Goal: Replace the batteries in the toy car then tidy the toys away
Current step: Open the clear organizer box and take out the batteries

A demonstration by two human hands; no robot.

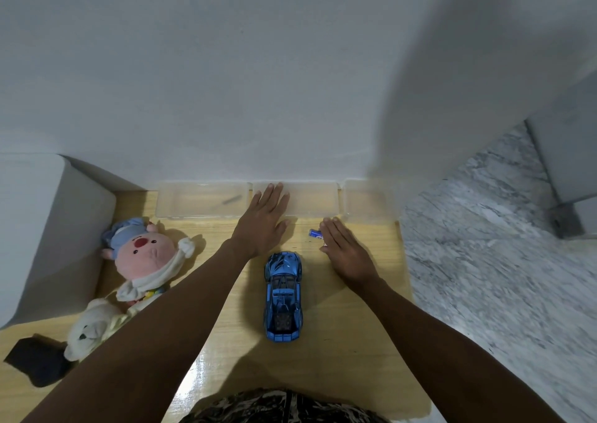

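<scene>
A shiny blue toy car [283,296] stands upright on the wooden table [339,342], nose pointing toward the wall. My left hand [263,220] lies flat and open beyond the car's front left, its fingers reaching over a clear tray. My right hand [344,249] lies flat and open to the car's front right. A small blue battery [316,233] lies by its fingertips, partly hidden under them. A pink plush pig [147,254] with a blue hat and a white plush bear [90,329] lie at the left of the table.
Three clear shallow trays [197,201] [316,199] [368,201] line the wall; the left one holds a thin dark tool [231,199]. A grey cushion [55,238] borders the left side. A black object [35,359] lies at the near left. Marble floor [484,277] lies right of the table.
</scene>
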